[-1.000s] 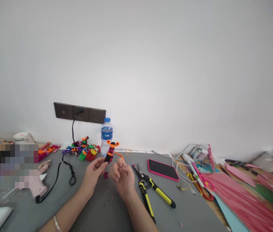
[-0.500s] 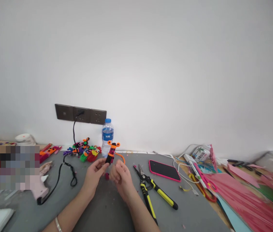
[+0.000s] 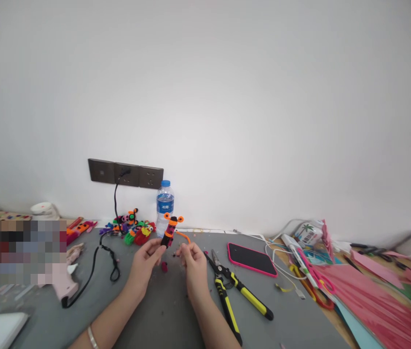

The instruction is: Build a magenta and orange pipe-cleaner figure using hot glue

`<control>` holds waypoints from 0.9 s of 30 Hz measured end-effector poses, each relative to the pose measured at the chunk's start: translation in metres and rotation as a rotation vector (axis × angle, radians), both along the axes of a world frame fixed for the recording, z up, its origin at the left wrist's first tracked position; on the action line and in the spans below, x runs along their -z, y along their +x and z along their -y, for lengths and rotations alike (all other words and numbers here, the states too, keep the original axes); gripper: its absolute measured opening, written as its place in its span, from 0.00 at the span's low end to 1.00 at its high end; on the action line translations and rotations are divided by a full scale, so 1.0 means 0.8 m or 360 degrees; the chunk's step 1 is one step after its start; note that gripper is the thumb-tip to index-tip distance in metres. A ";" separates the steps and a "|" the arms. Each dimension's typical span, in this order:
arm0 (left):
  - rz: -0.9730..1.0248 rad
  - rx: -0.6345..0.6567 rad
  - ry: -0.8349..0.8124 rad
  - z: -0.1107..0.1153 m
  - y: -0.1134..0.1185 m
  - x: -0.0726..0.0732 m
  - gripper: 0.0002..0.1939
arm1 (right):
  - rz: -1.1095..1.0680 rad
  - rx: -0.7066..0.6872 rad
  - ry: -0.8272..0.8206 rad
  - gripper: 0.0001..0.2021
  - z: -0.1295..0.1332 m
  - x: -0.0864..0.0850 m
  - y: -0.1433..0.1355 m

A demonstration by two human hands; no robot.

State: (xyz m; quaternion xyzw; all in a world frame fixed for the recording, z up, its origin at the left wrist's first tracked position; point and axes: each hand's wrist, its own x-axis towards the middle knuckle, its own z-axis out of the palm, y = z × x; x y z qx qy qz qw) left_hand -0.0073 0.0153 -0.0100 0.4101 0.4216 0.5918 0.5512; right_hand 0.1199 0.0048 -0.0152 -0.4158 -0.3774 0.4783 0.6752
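A small figure (image 3: 169, 232) in black, magenta and orange, with two orange rings at its top, is pinched upright in the fingers of my left hand (image 3: 147, 261). From its right side an orange fuzzy stem (image 3: 183, 236) curves out, and my right hand (image 3: 193, 264) pinches the stem's lower end. A small magenta piece (image 3: 164, 266) shows between my hands, just above the grey table (image 3: 161, 320). Whether it hangs from the figure or lies on the table I cannot tell.
Behind the figure stands a water bottle (image 3: 165, 206). Open pliers (image 3: 229, 286) and a pink-edged phone (image 3: 252, 259) lie to the right, near cables and coloured sheets (image 3: 380, 300). Colourful fuzzy figures (image 3: 139, 232), a pink glue gun (image 3: 61, 286) and its black cord are at left.
My right hand has turned and moved slightly right, its fingers now on the orange stem's end. The view has shifted a little; my left hand keeps its hold on the figure.
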 end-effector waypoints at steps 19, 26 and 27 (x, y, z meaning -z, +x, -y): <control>0.0007 -0.0081 0.0054 -0.001 -0.002 -0.002 0.19 | 0.0503 0.0400 0.0221 0.13 0.011 -0.004 0.004; -0.0052 -0.0105 0.0097 -0.007 -0.003 0.004 0.17 | 0.0833 0.0080 0.0704 0.13 0.054 -0.038 -0.034; -0.0074 -0.0110 0.0096 -0.008 -0.003 0.004 0.16 | 0.0841 -0.0038 0.0738 0.09 0.063 -0.043 -0.050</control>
